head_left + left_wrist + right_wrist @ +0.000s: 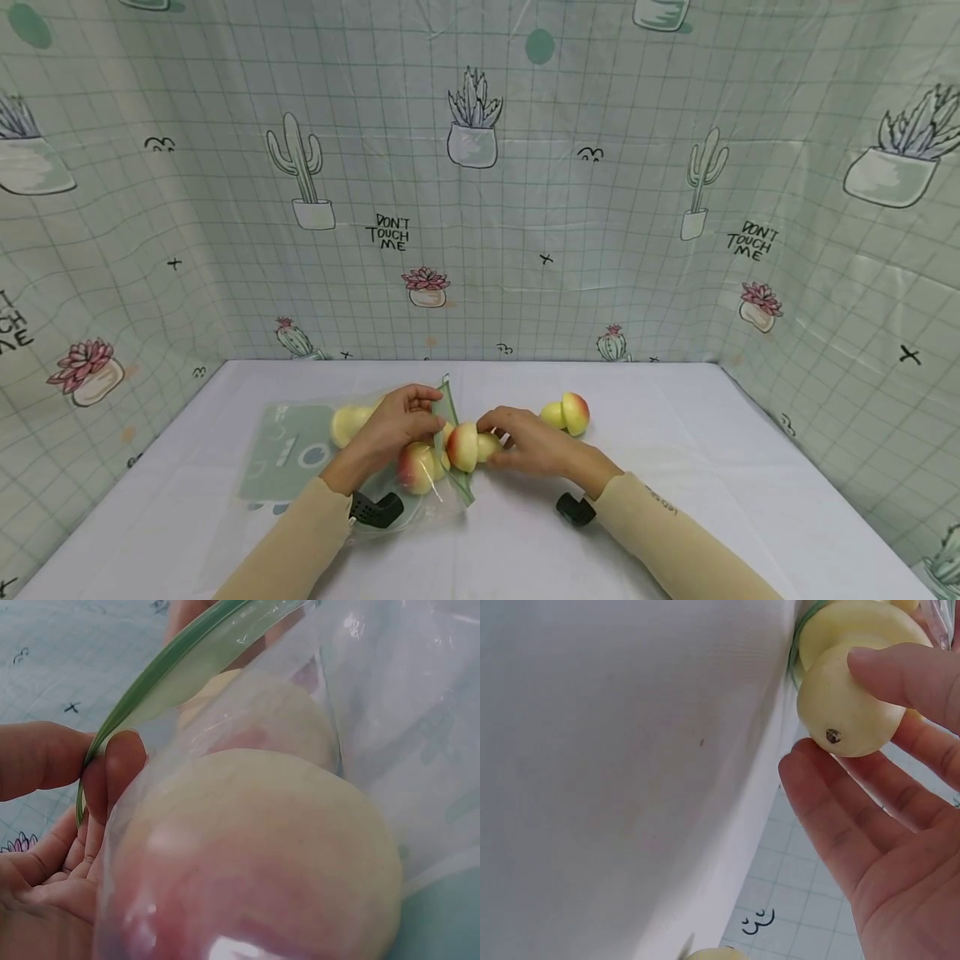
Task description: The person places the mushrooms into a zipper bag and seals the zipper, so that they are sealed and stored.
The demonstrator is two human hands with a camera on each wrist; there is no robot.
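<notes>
The mushroom (462,448) sits cap-first at the mouth of the plastic bag (281,437), its long axis running from there to my right hand (534,442), which pinches its stem, while my left hand (396,422) pinches the bag's green rim (166,664).

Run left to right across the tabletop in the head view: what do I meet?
Green printed part of the bag → left hand → mushroom-shaped piece held by the right hand → loose mushroom-shaped piece.
</notes>
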